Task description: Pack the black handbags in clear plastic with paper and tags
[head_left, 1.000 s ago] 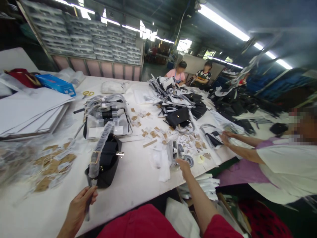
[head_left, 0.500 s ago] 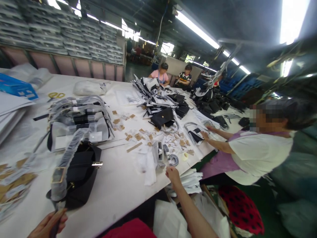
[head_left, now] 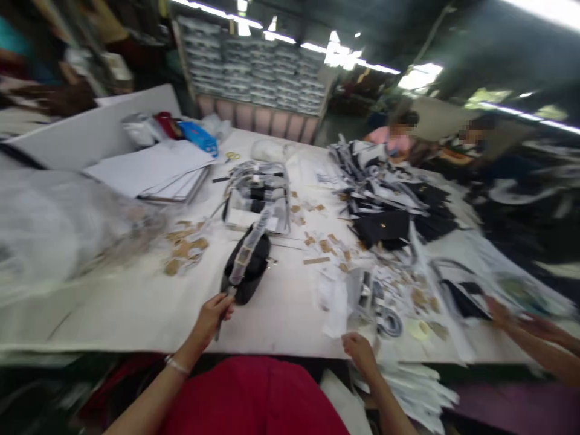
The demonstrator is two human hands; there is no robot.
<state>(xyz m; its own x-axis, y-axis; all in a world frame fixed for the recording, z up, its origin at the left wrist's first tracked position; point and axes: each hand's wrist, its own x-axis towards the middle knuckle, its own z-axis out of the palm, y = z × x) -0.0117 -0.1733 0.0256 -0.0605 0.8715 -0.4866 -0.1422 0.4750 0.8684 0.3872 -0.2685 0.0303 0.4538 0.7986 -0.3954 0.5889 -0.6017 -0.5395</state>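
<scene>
My left hand (head_left: 216, 314) is closed on the end of a bag strap (head_left: 247, 248), part of it wrapped in clear plastic with a gold buckle. The strap belongs to a black handbag (head_left: 254, 272) lying on the table just beyond the hand. At the table's front edge, my right hand (head_left: 359, 351) has its fingers curled together; whatever may be in them is hidden. Close by that hand are a tape dispenser (head_left: 365, 290), a grey roll of strapping (head_left: 388, 322) and some white paper sheets (head_left: 334, 302).
Wrapped bags (head_left: 258, 187) lie behind the handbag. Black bag pieces (head_left: 383, 228) are heaped to the right. Scattered brown tags (head_left: 185, 248), yellow scissors (head_left: 232, 156) and plastic sheeting (head_left: 54, 223) lie around. A co-worker's hand (head_left: 501, 314) rests at the right.
The view has swung left, so the table and bags appear farther right. My left hand still grips the strap, and my right hand stays curled at the table's edge.
</scene>
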